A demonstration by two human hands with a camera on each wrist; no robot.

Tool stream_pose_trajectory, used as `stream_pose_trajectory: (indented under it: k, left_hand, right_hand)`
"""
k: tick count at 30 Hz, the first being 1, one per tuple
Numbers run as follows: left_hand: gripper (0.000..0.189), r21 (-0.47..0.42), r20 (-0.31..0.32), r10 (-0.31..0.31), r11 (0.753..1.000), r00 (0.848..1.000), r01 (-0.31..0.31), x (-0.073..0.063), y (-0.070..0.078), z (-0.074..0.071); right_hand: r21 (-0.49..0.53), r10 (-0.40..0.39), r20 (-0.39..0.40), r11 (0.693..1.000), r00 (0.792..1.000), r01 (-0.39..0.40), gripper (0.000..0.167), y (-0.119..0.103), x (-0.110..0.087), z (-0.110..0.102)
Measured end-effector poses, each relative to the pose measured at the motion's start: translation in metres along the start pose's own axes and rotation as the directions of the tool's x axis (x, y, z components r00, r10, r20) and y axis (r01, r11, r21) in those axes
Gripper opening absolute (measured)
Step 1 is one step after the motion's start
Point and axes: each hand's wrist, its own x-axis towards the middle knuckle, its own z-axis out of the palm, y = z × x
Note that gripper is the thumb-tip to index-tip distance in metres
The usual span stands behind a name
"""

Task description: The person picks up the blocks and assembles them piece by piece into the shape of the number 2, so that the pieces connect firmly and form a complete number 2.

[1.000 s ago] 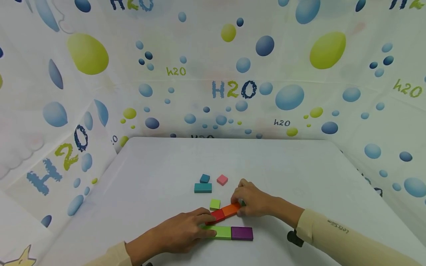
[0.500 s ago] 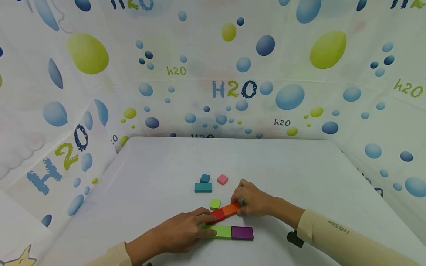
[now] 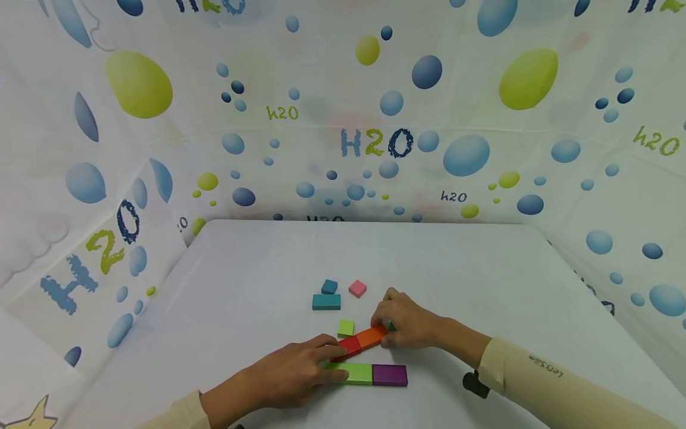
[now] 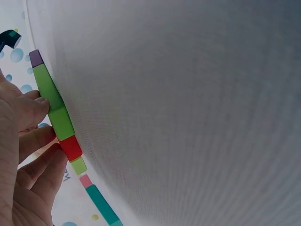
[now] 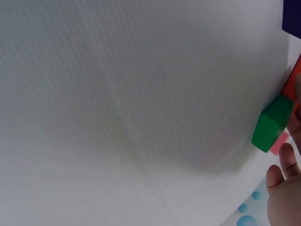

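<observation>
My left hand (image 3: 297, 372) rests its fingertips on a red block (image 3: 351, 347). Its thumb touches a long light green block (image 3: 359, 374), which lies end to end with a purple block (image 3: 389, 375). From the red block an orange block (image 3: 371, 338) continues at a slant, up to the right. My right hand (image 3: 409, 322) pinches the orange block near its right end between thumb and fingers. A dark green block (image 5: 273, 123) stands against that end in the right wrist view, mostly hidden by the hand in the head view. The left hand covers the left ends of the red and light green blocks.
Just behind the red block sits a small light green block (image 3: 346, 328). Farther back lie a teal block (image 3: 326, 302), a small blue block (image 3: 329, 287) and a pink block (image 3: 357, 289). A patterned curtain (image 3: 332, 107) rises behind the white table (image 3: 241, 268).
</observation>
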Motion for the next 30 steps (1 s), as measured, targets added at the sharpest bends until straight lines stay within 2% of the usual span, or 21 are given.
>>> stream_pose_trajectory:
  k: [9, 15, 23, 30]
  left_hand:
    - [0.048, 0.000, 0.005, -0.005, 1.000, 1.000, 0.005, 0.000, -0.001, 0.001]
    - [0.048, -0.014, 0.013, -0.007, 1.000, 1.000, 0.007, 0.000, -0.001, 0.000]
    - [0.049, -0.008, 0.023, -0.010, 1.000, 1.000, 0.010, 0.000, -0.001, 0.000]
    - [0.048, -0.004, 0.018, -0.008, 1.000, 1.000, 0.008, 0.000, 0.000, -0.001]
  right_hand:
    - [0.001, -0.005, 0.002, 1.000, 1.000, 0.005, 0.026, -0.001, -0.002, -0.001]
    - [-0.016, -0.008, -0.022, 1.000, 1.000, 0.008, 0.036, 0.002, -0.003, -0.001]
    - [-0.016, 0.053, -0.038, 0.998, 0.998, -0.053, 0.044, 0.008, -0.013, -0.004]
    - [-0.002, 0.069, -0.063, 0.998, 0.996, -0.069, 0.046, 0.019, -0.023, -0.005]
